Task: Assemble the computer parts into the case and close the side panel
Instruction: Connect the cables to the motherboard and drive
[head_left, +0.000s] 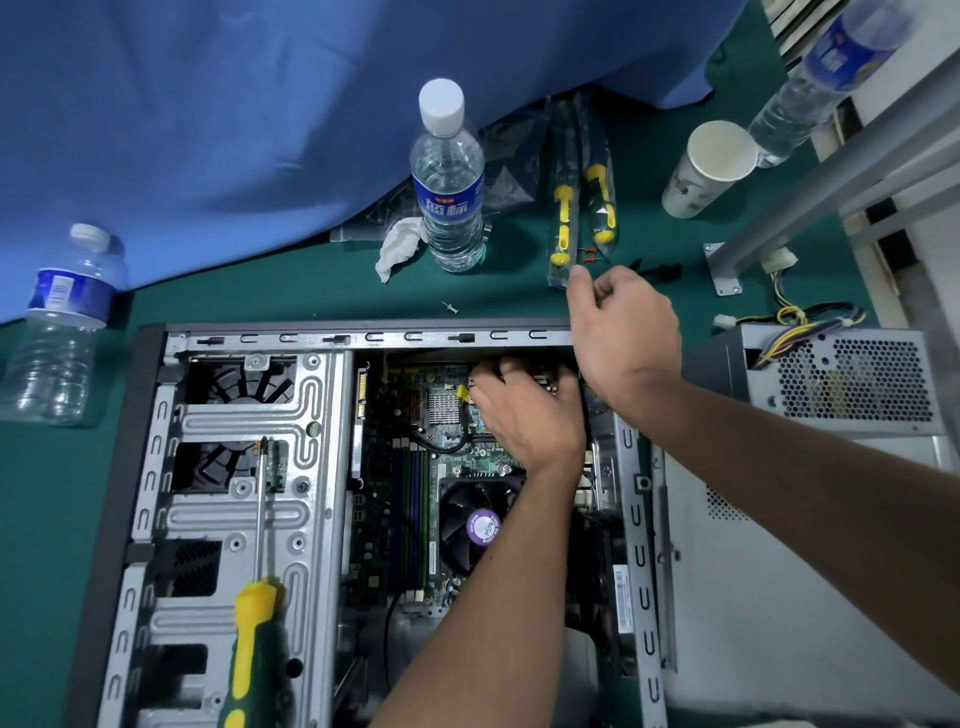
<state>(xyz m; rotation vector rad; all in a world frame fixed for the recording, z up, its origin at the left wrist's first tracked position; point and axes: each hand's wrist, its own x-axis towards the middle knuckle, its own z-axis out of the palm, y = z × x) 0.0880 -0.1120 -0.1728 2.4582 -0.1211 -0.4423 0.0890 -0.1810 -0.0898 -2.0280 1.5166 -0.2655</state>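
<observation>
The desktop case (156, 467) is lying open on its side on the green table (311, 291), with the motherboard (410, 467) already sitting inside beside the drive cage (244, 441). The left hand (524, 410) is reaching down onto the upper part of the motherboard, its fingers curling over something near the far edge, but what they are pinching is hidden, so I cannot tell whether it is gripping a part or only pressing. The right hand (623, 332) is hovering over the case's far rim, its fingers loosely curled with thumb and forefinger close together; whether it is holding a small screw is too small to tell. The power supply (852, 379) is waiting outside the case to the right with its cable bundle (800, 322) trailing, and the side panel (779, 571) is lying flat just beside the case, so the job is looking far from finished. A green-and-yellow screwdriver (257, 597) is resting loose on the drive cage, and that is a likely hazard: a nudge from the left forearm could be sending it sliding onto the board or the CPU cooler fan (478, 525). A loose screw (451, 307) is lying on the table just beyond the rim, easy to be brushed away. The water bottle (449, 176) is standing near the case; its cap is on, yet toppling it could still be knocking small parts about.
</observation>
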